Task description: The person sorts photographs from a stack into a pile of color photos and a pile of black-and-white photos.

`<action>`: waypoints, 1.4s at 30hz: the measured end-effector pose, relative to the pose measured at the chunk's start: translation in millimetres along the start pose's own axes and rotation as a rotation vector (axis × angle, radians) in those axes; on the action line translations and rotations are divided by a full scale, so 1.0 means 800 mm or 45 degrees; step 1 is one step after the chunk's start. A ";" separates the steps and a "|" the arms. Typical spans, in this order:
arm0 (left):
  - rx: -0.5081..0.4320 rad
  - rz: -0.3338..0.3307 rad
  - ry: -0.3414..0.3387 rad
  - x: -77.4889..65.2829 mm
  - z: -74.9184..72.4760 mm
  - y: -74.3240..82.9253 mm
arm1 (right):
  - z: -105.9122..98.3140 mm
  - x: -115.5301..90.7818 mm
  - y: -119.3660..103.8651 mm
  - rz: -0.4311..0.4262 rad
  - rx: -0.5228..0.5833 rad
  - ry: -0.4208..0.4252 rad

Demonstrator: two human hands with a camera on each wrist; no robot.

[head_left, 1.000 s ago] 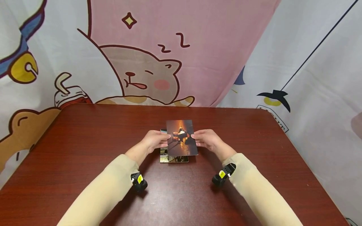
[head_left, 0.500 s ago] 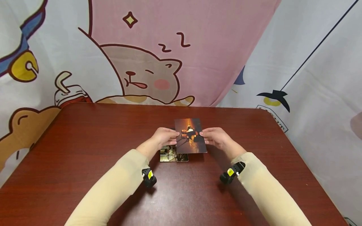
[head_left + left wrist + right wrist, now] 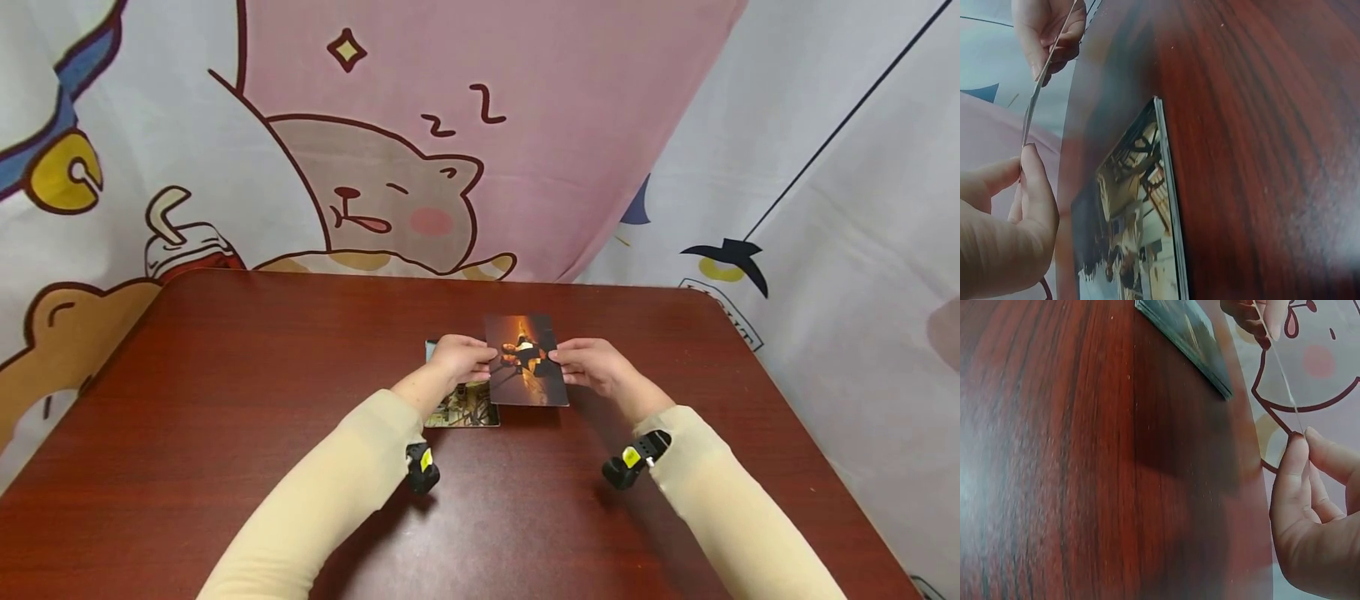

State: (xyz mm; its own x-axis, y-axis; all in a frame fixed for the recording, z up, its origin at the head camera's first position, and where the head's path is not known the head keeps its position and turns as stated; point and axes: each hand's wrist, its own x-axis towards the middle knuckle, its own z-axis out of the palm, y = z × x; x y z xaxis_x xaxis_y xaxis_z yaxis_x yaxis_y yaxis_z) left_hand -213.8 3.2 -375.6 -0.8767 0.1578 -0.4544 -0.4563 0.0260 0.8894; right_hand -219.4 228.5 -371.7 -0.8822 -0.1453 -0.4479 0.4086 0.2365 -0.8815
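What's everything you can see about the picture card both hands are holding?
The picture card is thin and rectangular, like photo paper, dark with an orange glow and figures printed sideways. The left hand and right hand pinch its opposite edges, holding it above the table, partly overlapping the card pile in the head view.

A reddish-brown wood-grain table (image 3: 247,400) with rounded far corners stands before a fabric backdrop (image 3: 585,108), printed in white and pink with a sleeping cartoon animal (image 3: 382,187) and yellow bell (image 3: 60,175); a pale glare (image 3: 457,525) marks the table's near part.
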 end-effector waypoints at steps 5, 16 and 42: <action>-0.014 0.008 -0.009 0.000 0.009 -0.001 | -0.009 -0.002 0.002 0.015 -0.022 0.035; 0.044 0.121 0.099 0.006 0.037 -0.016 | -0.023 -0.006 0.015 0.069 -0.028 0.102; 0.120 0.095 -0.025 -0.008 0.055 -0.023 | -0.033 0.000 0.033 0.106 -0.136 0.182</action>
State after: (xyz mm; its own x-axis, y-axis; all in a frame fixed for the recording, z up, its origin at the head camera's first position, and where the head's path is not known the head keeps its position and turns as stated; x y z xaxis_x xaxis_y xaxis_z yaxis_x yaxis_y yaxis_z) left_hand -192.9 45.3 -386.9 -0.9043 0.1817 -0.3863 -0.3725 0.1062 0.9219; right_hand -215.0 260.2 -391.1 -0.8737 0.0154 -0.4863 0.4613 0.3437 -0.8180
